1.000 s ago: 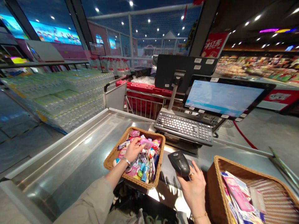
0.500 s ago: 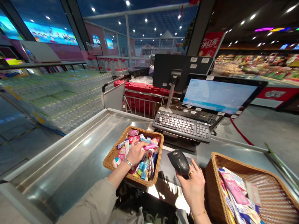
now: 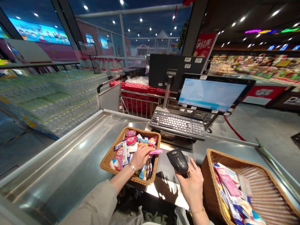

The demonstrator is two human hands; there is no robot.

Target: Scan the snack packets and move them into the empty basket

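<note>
My left hand (image 3: 140,157) is over the right side of a wicker basket (image 3: 110,156) full of small colourful packets. Its fingers pinch a thin pink packet (image 3: 155,152), held just above the basket's right rim. My right hand (image 3: 192,182) grips a black barcode scanner (image 3: 177,160) by its handle, with the scanner head pointing toward the pink packet. The two hands are close together over the steel counter (image 3: 77,159).
A second wicker basket (image 3: 207,178) with packets stands at the right. Behind are a keyboard (image 3: 178,124), a touchscreen (image 3: 211,93) and a rear monitor (image 3: 174,67). Red shopping baskets (image 3: 140,90) and stacked bottled water (image 3: 58,97) lie beyond the counter.
My left hand has lifted the pink packet out of the pile and drawn it right toward the scanner. The right hand with the scanner has shifted slightly left and up.
</note>
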